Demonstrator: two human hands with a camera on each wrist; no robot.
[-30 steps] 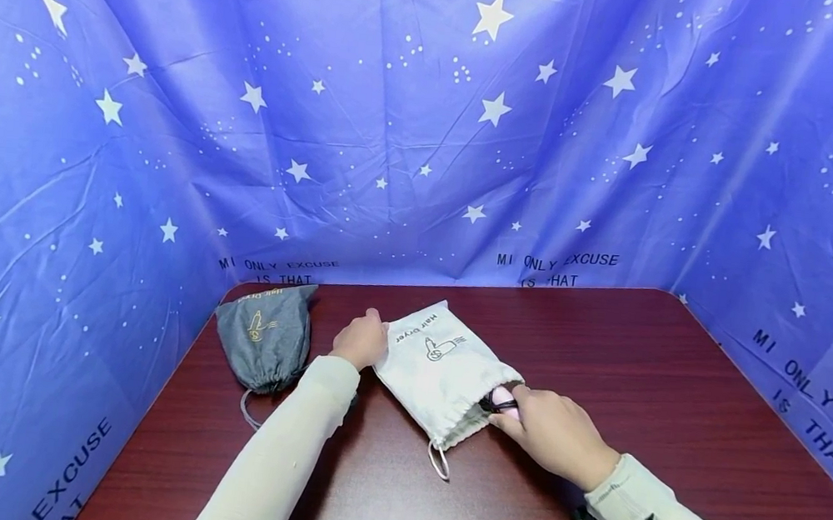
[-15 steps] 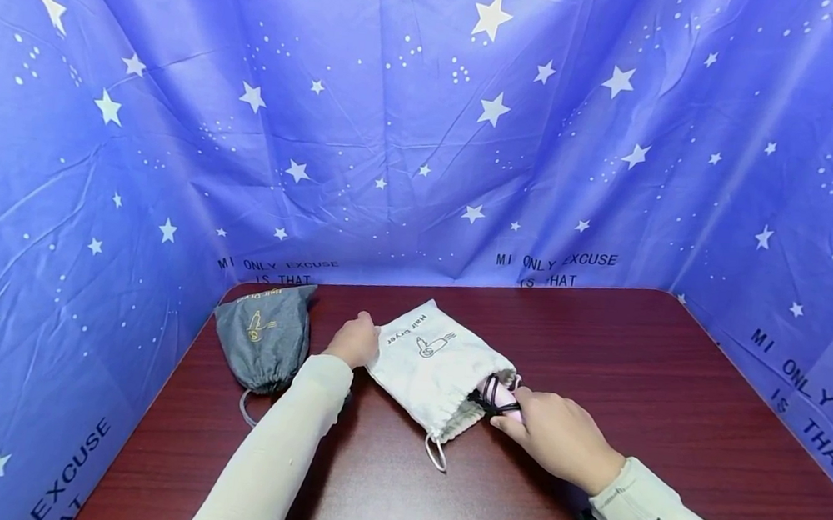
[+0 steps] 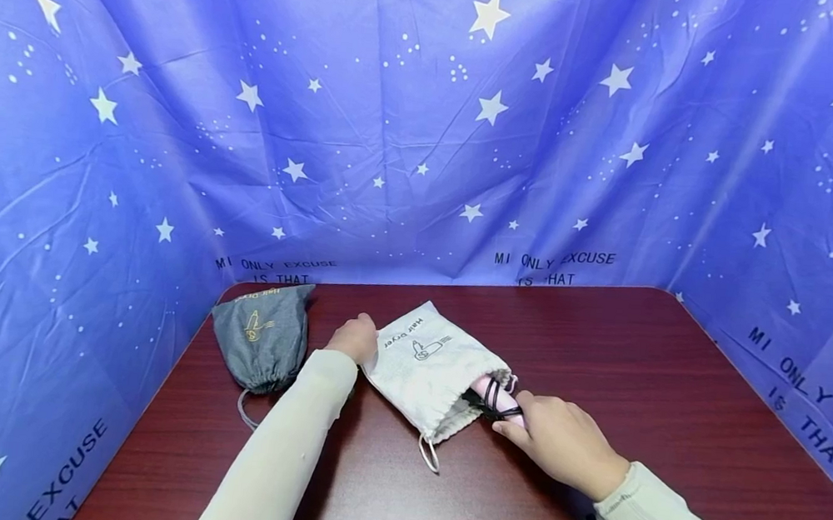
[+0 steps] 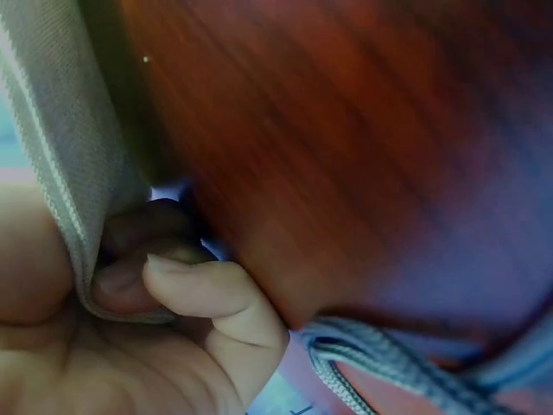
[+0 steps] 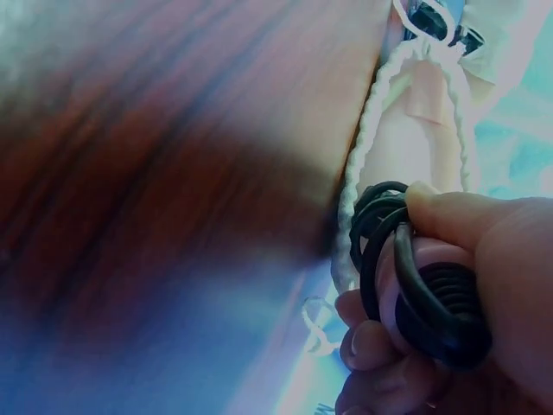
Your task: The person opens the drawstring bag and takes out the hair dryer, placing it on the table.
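A white drawstring bag (image 3: pixel 424 370) printed "Hair Dryer" lies at mid table, its mouth turned to the right. My left hand (image 3: pixel 354 338) pinches the bag's closed end; in the left wrist view the cloth is folded between thumb (image 4: pixel 194 285) and fingers. My right hand (image 3: pixel 568 442) grips the end of a pink hair dryer handle (image 3: pixel 511 411) wound with black cord (image 5: pixel 380 220). Part of the handle shows outside the bag's mouth, and the rest of the dryer is hidden inside. The right wrist view looks into the gathered opening (image 5: pixel 359 164).
To the left of my left hand lies a grey drawstring bag (image 3: pixel 261 341) with gold hair dryer print, its cord (image 3: pixel 245 411) trailing toward me. The dark red wooden table (image 3: pixel 604 345) has a blue star-printed curtain (image 3: pixel 369 121) at its back and sides.
The right hand has moved slightly right and down, and more of the pink handle and cord shows outside the bag. Bag and left hand have shifted a little left.
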